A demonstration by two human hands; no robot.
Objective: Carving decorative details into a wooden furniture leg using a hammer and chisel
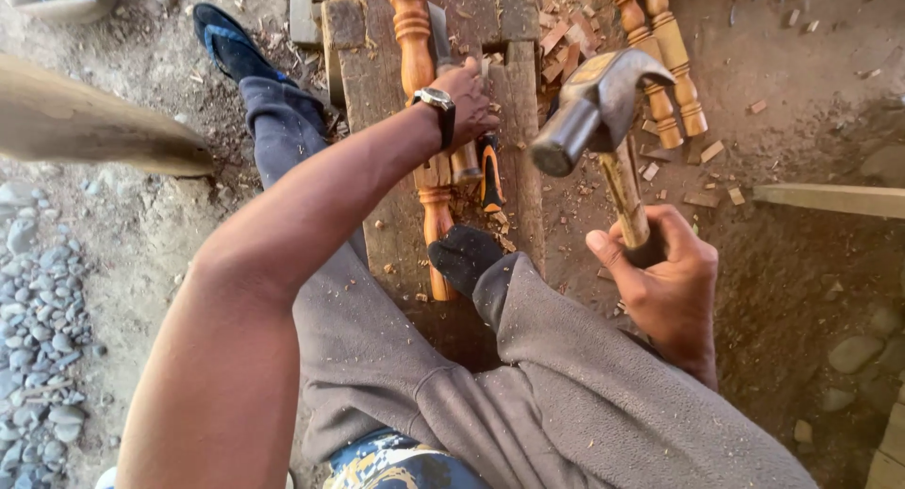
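My right hand (666,280) grips the wooden handle of a steel claw hammer (594,107), its head raised above the bench. My left hand (468,98), with a wristwatch on the wrist, is closed around a chisel (464,159) standing on a turned orange wooden leg (419,83). The leg lies lengthwise on a rough plank bench (377,83). My foot in a dark sock (465,255) presses on the near end of the leg. An orange-and-black handled tool (490,173) lies on the bench beside the chisel.
Two more turned legs (665,60) lie on the dirt to the right among wood chips. A blue sandal (231,44) is on my other foot at the left. A thick pole (85,126) crosses the left; a plank (834,198) lies right. Stones (38,338) edge the ground.
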